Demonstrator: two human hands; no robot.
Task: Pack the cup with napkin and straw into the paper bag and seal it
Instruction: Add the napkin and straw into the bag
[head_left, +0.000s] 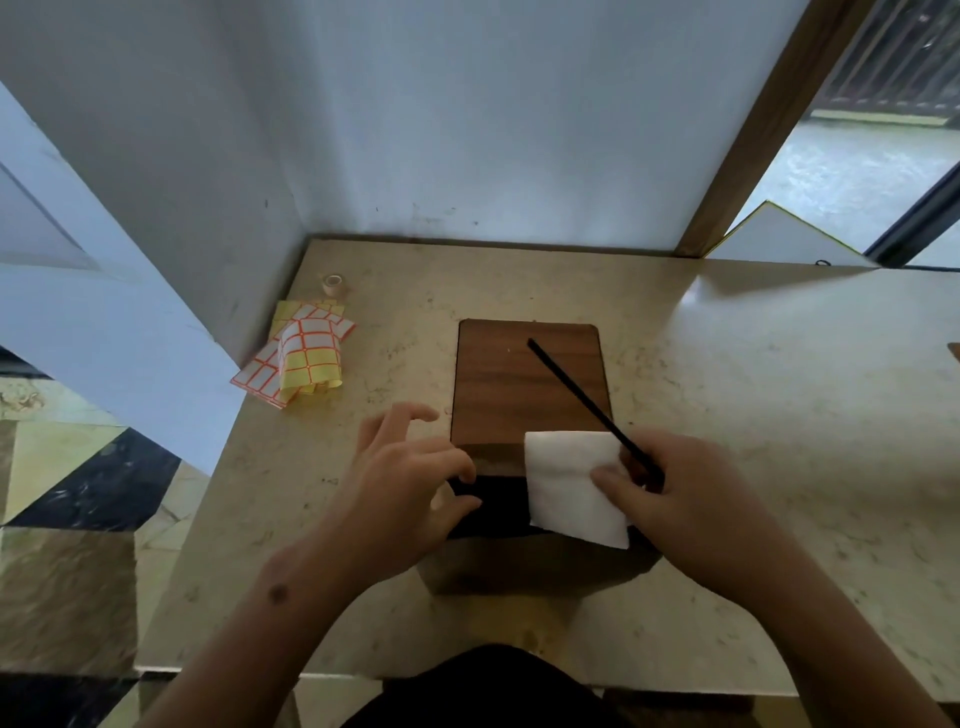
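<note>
A brown paper bag (524, 569) stands open near the table's front edge, and its inside looks dark from above. My left hand (400, 483) pinches the bag's left rim. My right hand (691, 499) holds a folded white napkin (566, 483) and a long black straw (571, 387) together over the right side of the bag's mouth. The straw slants up and away to the left, across a wooden board (509, 374) lying behind the bag. No cup is visible; the bag's interior is too dark to see into.
Yellow and white sticker sheets with orange borders (301, 358) lie at the left of the marble table (753, 395), with a small tape roll (331, 284) behind them. A wall closes the back and left. A white panel (779, 236) leans at the back right.
</note>
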